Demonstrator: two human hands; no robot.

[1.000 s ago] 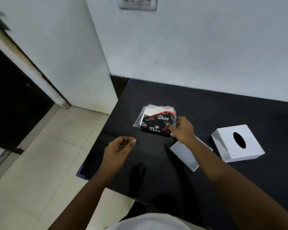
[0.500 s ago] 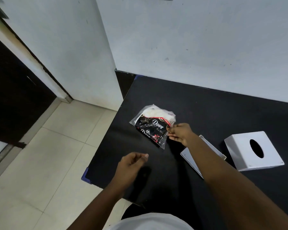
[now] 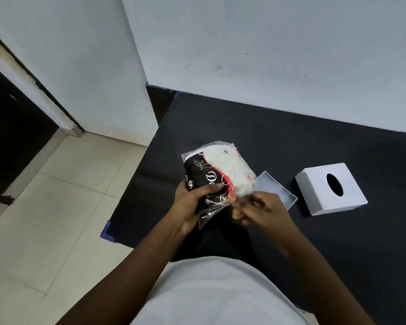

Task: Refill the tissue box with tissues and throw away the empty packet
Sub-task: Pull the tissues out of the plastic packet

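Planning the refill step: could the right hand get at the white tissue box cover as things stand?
Probably yes. The tissue box cover sits alone on the table to its right, path clear, but the right hand is pinching the tissue packet.

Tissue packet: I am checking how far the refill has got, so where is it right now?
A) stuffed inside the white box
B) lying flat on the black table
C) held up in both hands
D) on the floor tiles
C: the left hand grips the tissue packet while the right hand pinches its edge, above the black table.
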